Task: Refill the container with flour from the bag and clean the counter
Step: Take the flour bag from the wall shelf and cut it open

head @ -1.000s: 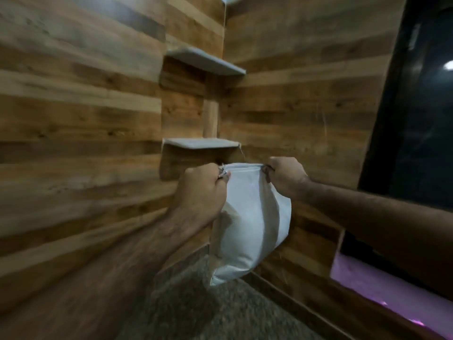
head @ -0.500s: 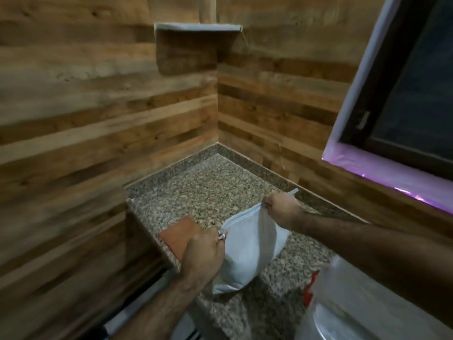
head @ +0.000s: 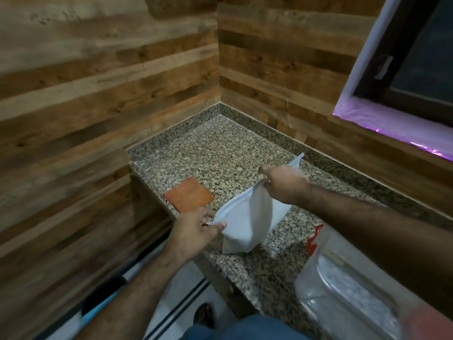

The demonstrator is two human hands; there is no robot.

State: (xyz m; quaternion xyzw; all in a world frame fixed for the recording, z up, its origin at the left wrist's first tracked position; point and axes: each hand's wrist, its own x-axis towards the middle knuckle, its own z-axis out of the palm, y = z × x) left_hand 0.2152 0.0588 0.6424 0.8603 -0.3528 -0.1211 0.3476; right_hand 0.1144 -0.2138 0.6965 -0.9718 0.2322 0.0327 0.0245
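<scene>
Head view: both hands, left and right, pinch the bag's top corners; it stands soft, slumping, fairly heavy near the bench's front edge; container sits beside.

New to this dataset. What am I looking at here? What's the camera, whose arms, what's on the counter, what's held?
No robot here: a person works with bare hands, and a wide-angle camera worn on the head looks forward and down at them. That is the only view.

The surface is a speckled granite counter in a corner of wood-panelled walls, with a window to the right.

Both hands hold a white bag, which stands on the counter. The left hand pinches the near end of its top edge; the right hand grips the far end, so the top is stretched between them.

Also on the counter: a flat orange-brown cloth left of the bag, and a clear plastic container at the near right, blurred, with something red beside it that I cannot identify.
</scene>
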